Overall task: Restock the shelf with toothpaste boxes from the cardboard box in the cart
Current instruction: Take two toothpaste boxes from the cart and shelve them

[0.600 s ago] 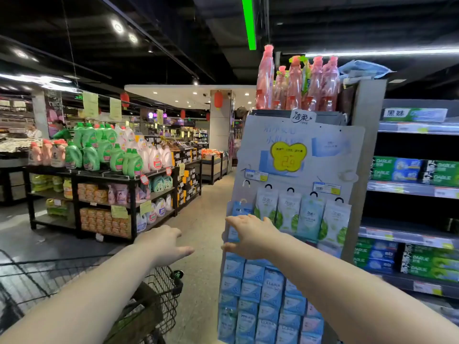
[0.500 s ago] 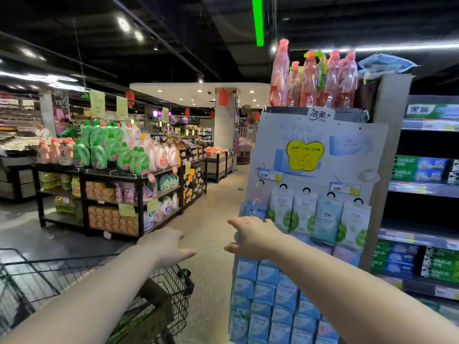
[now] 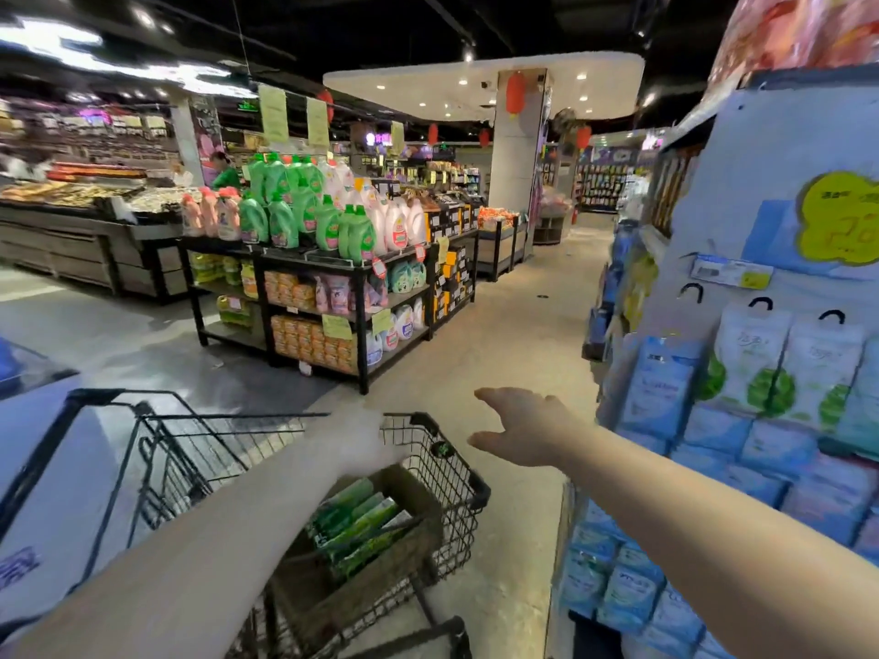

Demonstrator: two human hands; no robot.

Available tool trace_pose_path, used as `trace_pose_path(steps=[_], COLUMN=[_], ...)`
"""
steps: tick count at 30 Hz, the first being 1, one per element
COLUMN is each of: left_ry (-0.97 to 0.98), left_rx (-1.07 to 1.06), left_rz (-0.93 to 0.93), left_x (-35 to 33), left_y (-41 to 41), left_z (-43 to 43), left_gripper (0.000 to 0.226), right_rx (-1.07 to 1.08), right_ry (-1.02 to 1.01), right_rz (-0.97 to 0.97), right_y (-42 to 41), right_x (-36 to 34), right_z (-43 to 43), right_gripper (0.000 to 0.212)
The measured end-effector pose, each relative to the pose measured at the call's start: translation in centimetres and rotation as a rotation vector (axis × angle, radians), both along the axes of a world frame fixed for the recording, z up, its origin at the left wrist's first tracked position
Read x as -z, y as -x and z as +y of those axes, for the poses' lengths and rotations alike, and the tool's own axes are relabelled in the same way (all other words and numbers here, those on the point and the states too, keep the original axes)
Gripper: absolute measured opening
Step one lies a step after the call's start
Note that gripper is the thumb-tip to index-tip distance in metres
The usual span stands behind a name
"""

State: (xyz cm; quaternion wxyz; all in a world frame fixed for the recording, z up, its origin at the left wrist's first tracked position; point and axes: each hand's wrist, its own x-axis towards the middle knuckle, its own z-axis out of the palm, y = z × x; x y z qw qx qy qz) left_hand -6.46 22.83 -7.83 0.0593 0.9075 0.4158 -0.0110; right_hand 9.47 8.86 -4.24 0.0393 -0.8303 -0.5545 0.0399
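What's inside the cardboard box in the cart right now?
The cardboard box in the cart holds green toothpaste boxes, stacked lying flat. The left forearm covers the box's near left part, so how many there are and what lies underneath cannot be seen.

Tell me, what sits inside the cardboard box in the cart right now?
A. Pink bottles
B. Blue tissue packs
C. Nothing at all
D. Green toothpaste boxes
D. The cardboard box in the cart holds a stack of green toothpaste boxes, seen just under the left hand.
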Motion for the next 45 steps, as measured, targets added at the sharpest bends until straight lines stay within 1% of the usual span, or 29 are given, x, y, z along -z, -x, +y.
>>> trace_pose_path(steps=[3,6,8,13,18,21,26,33,40,45], left_ry=[0.07,0.103,0.121,0.214,0.288,0.333,0.396,0.49,0.584,0.654], left_rx=[-0.049,-0.051,-0.07,-0.154,-0.269,-0.326,-0.392,-0.425,-0.46,-0.512], left_rz=[-0.032,0.032,0.047,0.083,0.06,0.081,0.138,0.125,0.115,0.036], left_x=[1.3,3.2,4.3,7.7,11.8,14.5,19.4,26.6,33.7,38.6], left_y=[-0.2,-0.2,-0.9,-4.3,-7.2,-7.9,-7.5,-6.7,-5.9,-6.3], left_z=[2.6,5.7,7.8,12.9,16.4,17.9,21.5,25.4,28.6,30.6], left_gripper=[0.055,0.074,0.076,0.076,0.067,0.061,0.06,0.05,0.059,0.06], right_rx=[-0.057,-0.127,-0.168,-0.277,-0.368,-0.413,-0.47,-0.49,-0.494,-0.538], right_ry=[0.026,0.05,0.072,0.154,0.218,0.266,0.347,0.47,0.574,0.586], right_rz=[0.023,0.047,0.062,0.115,0.149,0.163,0.209,0.248,0.288,0.279], right_y=[-0.5,-1.5,-2.6,-7.0,-10.8,-12.0,-12.9,-13.3,-12.8,-13.1], right_x=[1.8,4.0,5.8,9.5,13.1,15.7,20.6,28.2,36.5,42.5], right_z=[4.1,8.4,11.4,18.6,24.6,27.5,32.3,38.1,42.5,44.7], right_gripper=[0.067,0.067,0.066,0.065,0.05,0.054,0.052,0.055,0.053,0.051])
